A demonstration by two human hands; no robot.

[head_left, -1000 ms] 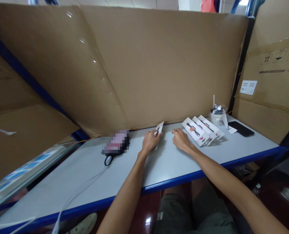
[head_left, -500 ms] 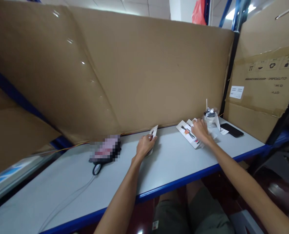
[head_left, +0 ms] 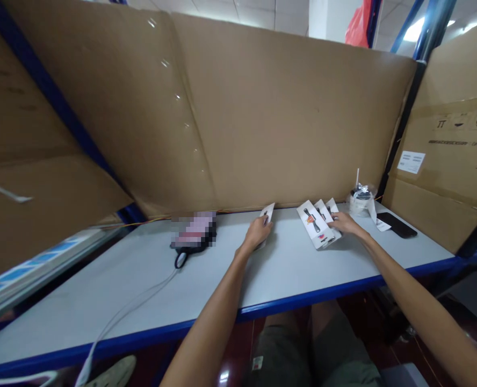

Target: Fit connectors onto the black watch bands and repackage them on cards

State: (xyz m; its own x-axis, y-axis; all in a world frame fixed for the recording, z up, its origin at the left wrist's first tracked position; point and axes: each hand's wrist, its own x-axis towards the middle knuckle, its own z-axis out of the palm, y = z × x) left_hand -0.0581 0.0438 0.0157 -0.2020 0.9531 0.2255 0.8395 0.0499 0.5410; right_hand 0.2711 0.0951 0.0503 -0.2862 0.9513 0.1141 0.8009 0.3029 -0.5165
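Observation:
My left hand [head_left: 257, 234] is closed round a flat white package [head_left: 268, 211] stood on edge on the table. Its face is mostly hidden by my fingers. To the right, a flat white box [head_left: 311, 221] printed with a dark-handled tool leans in front of similar white boxes [head_left: 322, 210], fanned in a row. My right hand [head_left: 343, 222] has its fingers closed at the right side of these boxes, gripping the edge of one. The exact finger contact is partly hidden behind the boxes.
The grey tabletop [head_left: 210, 279] has a blue front edge. A pixelated device [head_left: 194, 236] with a black rim and a white cable [head_left: 142, 295] lies left. At right are a cup in clear plastic [head_left: 359, 203] and a black phone [head_left: 397, 224]. Cardboard walls [head_left: 287, 123] enclose the back.
The camera view has shifted, so the scene sits further right. My right hand has drawn to the right side of the boxes, uncovering their fanned faces. My left hand still holds its package.

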